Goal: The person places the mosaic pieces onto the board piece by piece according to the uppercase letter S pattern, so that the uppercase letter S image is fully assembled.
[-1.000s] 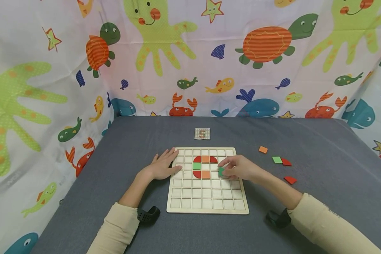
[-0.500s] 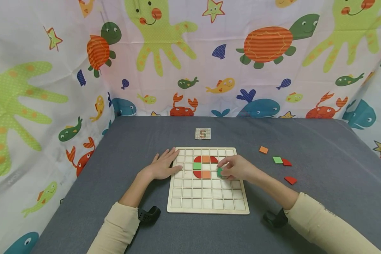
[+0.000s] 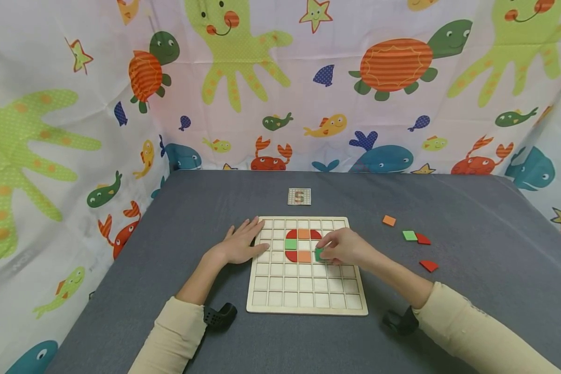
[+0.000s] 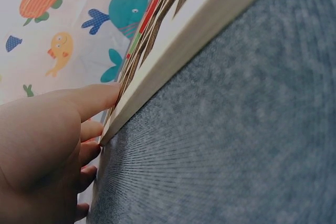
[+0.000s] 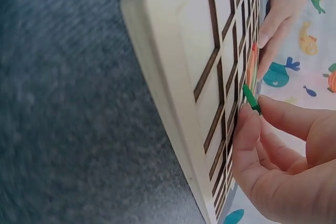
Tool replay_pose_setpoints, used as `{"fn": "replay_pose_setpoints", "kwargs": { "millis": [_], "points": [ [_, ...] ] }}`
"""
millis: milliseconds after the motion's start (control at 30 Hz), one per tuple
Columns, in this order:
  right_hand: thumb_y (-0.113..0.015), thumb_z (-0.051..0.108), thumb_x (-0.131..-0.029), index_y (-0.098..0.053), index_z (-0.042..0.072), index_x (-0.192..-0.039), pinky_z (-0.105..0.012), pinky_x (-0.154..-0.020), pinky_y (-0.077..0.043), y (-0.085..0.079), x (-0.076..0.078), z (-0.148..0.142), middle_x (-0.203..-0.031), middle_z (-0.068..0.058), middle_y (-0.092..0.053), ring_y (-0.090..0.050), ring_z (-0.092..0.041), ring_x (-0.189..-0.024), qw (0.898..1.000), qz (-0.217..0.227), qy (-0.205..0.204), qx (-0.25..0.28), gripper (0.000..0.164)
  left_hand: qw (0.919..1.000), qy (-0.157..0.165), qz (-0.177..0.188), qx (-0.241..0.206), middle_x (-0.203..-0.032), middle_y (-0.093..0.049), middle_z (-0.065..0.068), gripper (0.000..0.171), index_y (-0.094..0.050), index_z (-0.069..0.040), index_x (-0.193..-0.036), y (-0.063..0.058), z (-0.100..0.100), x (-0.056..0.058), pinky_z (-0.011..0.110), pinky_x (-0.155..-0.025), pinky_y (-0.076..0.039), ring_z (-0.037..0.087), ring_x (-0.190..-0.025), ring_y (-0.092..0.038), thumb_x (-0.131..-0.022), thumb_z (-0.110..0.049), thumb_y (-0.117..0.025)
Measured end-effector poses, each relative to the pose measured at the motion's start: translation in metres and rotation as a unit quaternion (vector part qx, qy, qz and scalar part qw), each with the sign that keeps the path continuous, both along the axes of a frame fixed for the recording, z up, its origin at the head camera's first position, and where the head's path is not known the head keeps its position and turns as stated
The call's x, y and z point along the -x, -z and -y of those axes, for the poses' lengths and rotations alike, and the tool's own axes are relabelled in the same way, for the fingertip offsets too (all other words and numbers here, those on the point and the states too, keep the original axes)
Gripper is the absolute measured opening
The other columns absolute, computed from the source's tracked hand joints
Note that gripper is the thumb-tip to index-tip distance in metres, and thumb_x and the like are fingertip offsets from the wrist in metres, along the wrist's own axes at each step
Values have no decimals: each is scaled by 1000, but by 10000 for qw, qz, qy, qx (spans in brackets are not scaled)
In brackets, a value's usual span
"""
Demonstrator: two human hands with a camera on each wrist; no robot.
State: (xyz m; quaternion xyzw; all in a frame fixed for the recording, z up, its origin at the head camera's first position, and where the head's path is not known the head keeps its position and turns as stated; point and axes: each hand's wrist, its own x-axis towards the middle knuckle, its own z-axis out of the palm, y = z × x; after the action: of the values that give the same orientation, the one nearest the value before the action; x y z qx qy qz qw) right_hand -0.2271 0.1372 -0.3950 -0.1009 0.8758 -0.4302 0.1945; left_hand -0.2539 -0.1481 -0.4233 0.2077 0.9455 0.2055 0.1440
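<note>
A pale wooden grid board [image 3: 285,298] lies on the grey cloth in the head view. Red, orange and light green tiles sit in its upper cells, among them a light green tile [image 3: 291,244] and an orange tile [image 3: 304,256]. My right hand [image 3: 347,247] pinches a dark green tile [image 5: 250,97] between thumb and fingers, just right of the lower orange tile. The right wrist view has this tile tilted at the board's surface. My left hand [image 3: 238,244] rests at the board's left edge with fingers spread, the thumb touching the rim in the left wrist view.
A small card [image 3: 299,197] with a grid and an S-like figure lies behind the board. To the right are an orange tile [image 3: 389,221], a light green square tile [image 3: 409,236] and red quarter-round tiles [image 3: 429,266]. A patterned curtain [image 3: 243,145] borders the table's back and sides.
My right hand has moved left with the dark green tile, toward the orange tile in the same row. The left hand stays at the board's edge.
</note>
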Motion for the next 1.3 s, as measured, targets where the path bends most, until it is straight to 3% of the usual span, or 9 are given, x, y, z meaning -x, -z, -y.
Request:
{"fn": "replay_pose_setpoints", "kwargs": {
  "millis": [367,833,1300],
  "points": [
    [-69,5,-86,-71,1,-102,-30,-61,-51,2,2,4,-73,-4,-63,-57,-14,-64,9997,-152,-41,-212,17,10000,-20,24,4,-158,-10,13,72,-17,-6,-153,-3,-1,0,59,-109,0,33,-143,-5,-98,-41,-48],
    [-69,4,-86,-72,-1,-100,-30,-64,-52,1,-1,6,-90,-5,-69,-61,-15,-73,9996,-190,-49,-183,16,10000,-34,71,5,-158,-9,12,73,-17,-7,-153,-2,0,1,58,-109,0,32,-144,-4,-98,-42,-48],
    [-69,6,-87,-72,1,-98,-30,-64,-53,4,-1,6,-84,-4,-68,-63,-15,-71,9997,-190,34,-175,13,10000,-74,55,-16,-158,-10,13,72,-18,-6,-153,-3,-1,-1,59,-109,0,33,-143,-5,-98,-41,-49]
  ]
}}
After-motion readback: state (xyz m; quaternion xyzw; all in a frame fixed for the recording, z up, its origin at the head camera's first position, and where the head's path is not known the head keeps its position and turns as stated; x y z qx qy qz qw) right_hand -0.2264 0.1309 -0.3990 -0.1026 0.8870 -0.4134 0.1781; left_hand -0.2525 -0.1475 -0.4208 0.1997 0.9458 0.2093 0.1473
